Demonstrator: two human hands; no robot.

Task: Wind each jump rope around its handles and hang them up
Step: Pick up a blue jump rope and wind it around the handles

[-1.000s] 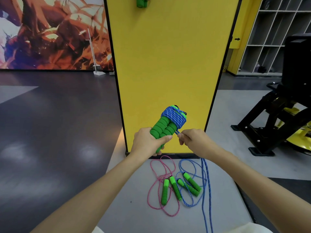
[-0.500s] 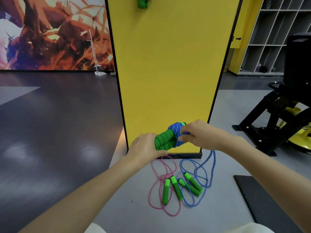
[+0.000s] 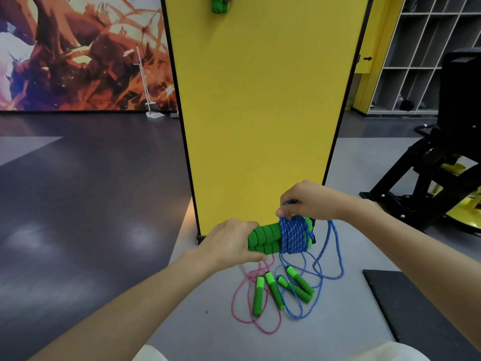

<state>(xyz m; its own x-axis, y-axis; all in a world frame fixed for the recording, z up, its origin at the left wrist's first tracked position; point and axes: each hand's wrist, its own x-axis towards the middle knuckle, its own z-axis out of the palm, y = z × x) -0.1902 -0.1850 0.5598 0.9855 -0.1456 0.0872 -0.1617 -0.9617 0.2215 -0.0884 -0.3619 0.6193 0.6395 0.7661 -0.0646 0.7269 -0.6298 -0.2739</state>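
Head view, the only one: the person stood facing a yellow panel (image 3: 260,113). The left hand (image 3: 229,243) was clenched round the near end of a pair of green handles (image 3: 264,238), held side by side and lying roughly level, in the air in front of the panel's foot. The blue rope (image 3: 295,237) was wrapped in many tight turns round the far end of the handles. The right hand (image 3: 309,201) sat just above the coil, its fingers (image 3: 282,212) pinching a strand. The rest of the rope trailed off to the right and down to the floor (image 3: 195,321). Step in hand, by my read: winding this rope, mostly done but with slack left. Next move likely calls for more turns with the right hand, tension held, the left hand steady, then the end tucked. On the floor below lay a pink jump rope (image 3: 258,295) and a second blue jump rope (image 3: 302,284), unwound and just beside each other, near a black mat (image 3: 416,308). A wound bundle (image 3: 218,5) already hung high on the panel.
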